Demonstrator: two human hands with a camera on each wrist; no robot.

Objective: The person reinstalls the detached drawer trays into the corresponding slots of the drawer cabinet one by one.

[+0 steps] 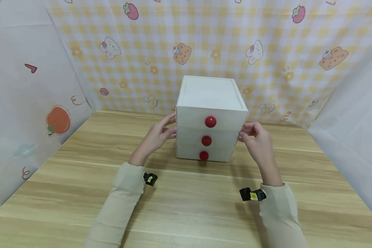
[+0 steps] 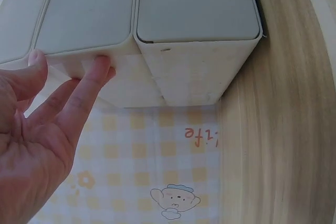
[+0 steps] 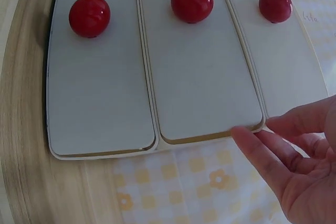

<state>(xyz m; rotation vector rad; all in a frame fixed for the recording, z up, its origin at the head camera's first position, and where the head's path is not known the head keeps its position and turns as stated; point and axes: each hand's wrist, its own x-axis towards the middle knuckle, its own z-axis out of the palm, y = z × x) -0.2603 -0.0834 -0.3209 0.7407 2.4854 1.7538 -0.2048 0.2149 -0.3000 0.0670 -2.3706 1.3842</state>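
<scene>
A white cabinet of three stacked drawers (image 1: 186, 119) stands on the wooden table, each drawer front bearing a round red knob (image 1: 210, 122). All the drawers look closed. On the cabinet's left side, the fingertips of my left hand (image 1: 156, 136) touch the wall near the top and middle drawers; the left wrist view shows these fingers (image 2: 79, 100) mostly straight against the side. My right hand (image 1: 258, 139) is at the opposite side, its thumb and fingers (image 3: 260, 156) touching the edge near the seam of the middle and top drawers. Neither hand is on a knob.
The wood-grain table (image 1: 192, 203) extends around the cabinet. Behind it hangs a yellow checked cloth (image 1: 217, 38) with cartoon prints, and pale cloth walls (image 1: 21, 103) stand at both sides. Black wrist cameras (image 1: 150, 179) sit at both sleeves.
</scene>
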